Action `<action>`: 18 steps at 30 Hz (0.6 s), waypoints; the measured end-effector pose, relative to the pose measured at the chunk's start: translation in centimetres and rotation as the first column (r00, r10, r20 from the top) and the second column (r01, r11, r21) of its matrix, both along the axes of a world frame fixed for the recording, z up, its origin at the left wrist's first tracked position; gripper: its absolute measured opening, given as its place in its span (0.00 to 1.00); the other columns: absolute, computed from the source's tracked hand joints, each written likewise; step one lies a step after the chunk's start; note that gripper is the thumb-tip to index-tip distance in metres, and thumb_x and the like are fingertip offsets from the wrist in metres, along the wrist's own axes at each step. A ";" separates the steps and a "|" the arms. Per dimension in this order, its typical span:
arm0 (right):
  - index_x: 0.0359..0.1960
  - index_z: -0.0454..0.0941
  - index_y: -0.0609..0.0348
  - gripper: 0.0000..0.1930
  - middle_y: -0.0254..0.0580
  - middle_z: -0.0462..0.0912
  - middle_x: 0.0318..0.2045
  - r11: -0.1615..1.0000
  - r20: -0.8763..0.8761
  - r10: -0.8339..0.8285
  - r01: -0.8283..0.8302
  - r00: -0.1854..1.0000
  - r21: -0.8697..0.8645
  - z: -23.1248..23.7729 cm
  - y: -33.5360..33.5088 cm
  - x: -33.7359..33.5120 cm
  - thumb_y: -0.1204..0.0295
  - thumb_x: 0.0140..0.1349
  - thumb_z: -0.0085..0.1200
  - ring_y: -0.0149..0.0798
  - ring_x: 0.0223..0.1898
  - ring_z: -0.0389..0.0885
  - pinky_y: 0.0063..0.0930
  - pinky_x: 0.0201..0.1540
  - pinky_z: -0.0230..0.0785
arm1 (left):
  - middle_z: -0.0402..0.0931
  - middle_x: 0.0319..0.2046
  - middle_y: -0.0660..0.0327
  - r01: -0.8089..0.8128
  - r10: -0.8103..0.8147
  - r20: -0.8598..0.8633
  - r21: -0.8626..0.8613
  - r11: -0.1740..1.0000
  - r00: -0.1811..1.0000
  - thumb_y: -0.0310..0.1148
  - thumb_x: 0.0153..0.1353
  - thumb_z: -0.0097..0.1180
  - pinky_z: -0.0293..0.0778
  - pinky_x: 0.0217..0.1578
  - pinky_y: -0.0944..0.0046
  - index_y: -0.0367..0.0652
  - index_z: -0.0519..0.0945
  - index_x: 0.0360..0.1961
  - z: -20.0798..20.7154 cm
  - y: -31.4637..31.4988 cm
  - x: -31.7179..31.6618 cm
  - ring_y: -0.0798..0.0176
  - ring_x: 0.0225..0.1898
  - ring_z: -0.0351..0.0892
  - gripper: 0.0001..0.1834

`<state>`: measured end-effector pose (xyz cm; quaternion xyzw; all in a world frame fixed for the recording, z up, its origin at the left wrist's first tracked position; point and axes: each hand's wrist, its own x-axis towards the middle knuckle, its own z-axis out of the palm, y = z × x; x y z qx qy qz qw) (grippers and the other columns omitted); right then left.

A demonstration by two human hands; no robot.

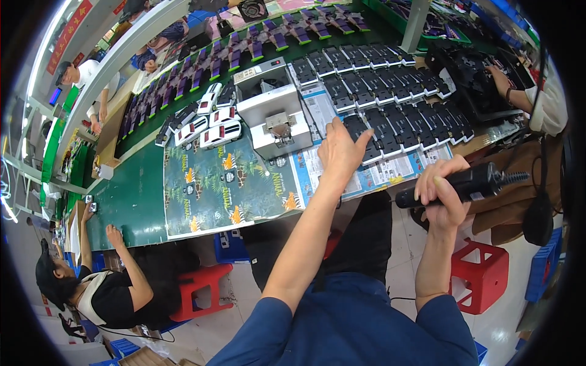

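Upside-down toy cars with black undersides and white bodies stand in rows on the table. My left hand (pixel 339 149) is at the near-left end of the closest row, thumb and fingers either side of an upturned toy car (pixel 356 127). Its grip looks light, and the fingertips are partly hidden. My right hand (pixel 444 190) is wrapped around a black electric screwdriver (pixel 473 185), held in front of the table edge. A coiled cord runs from the tool to the right. Left of my left hand stands a grey metal fixture (pixel 274 122) with a small clamp-like block on its front.
Several white toy cars (pixel 221 134) sit upright left of the fixture. Purple-and-green parts (pixel 234 55) line the far side. Patterned sheets (pixel 244 183) cover part of the green table (pixel 131 189). Co-workers are at left and right; a red stool (pixel 479 274) stands at right.
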<state>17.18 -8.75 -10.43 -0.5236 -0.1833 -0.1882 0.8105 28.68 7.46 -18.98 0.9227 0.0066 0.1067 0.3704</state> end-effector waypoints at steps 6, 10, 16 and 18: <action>0.27 0.66 0.60 0.06 0.38 0.68 0.20 0.998 -0.178 -0.029 0.038 0.984 0.048 -1.4 -1.8 -0.7 0.76 0.58 0.51 0.30 0.20 0.65 0.23 0.24 0.61 | 0.78 0.47 0.40 0.060 -0.127 -0.181 -0.337 0.939 0.975 0.40 0.41 0.72 0.75 0.51 0.48 0.33 0.77 0.47 0.0 -1.1 -0.2 0.39 0.51 0.78 0.32; 0.33 0.63 0.57 0.08 0.34 0.61 0.22 0.997 -0.073 0.058 -0.061 0.996 -0.042 -3.8 -3.7 1.0 0.73 0.66 0.50 0.27 0.20 0.61 0.19 0.24 0.57 | 0.76 0.41 0.41 0.059 -0.045 0.040 -0.501 0.864 0.998 0.37 0.42 0.70 0.73 0.48 0.46 0.35 0.74 0.45 -3.2 -2.4 -1.2 0.36 0.47 0.76 0.29; 0.35 0.63 0.55 0.06 0.31 0.60 0.23 0.965 0.051 0.263 -0.263 0.963 -0.018 -1.1 -0.3 5.5 0.72 0.71 0.45 0.26 0.22 0.58 0.20 0.28 0.53 | 0.74 0.37 0.47 0.108 -0.054 0.096 -0.760 0.641 0.994 0.33 0.48 0.67 0.71 0.42 0.54 0.34 0.70 0.45 -1.1 4.3 -7.0 0.53 0.40 0.77 0.26; 0.33 0.63 0.57 0.08 0.32 0.60 0.21 0.964 0.047 0.265 -0.266 0.963 0.019 -0.3 2.2 6.6 0.70 0.71 0.45 0.25 0.21 0.58 0.18 0.28 0.54 | 0.76 0.41 0.59 0.109 0.054 0.159 -0.850 0.515 0.986 0.32 0.56 0.64 0.71 0.49 0.62 0.36 0.73 0.50 -1.5 8.9 -9.4 0.67 0.45 0.74 0.22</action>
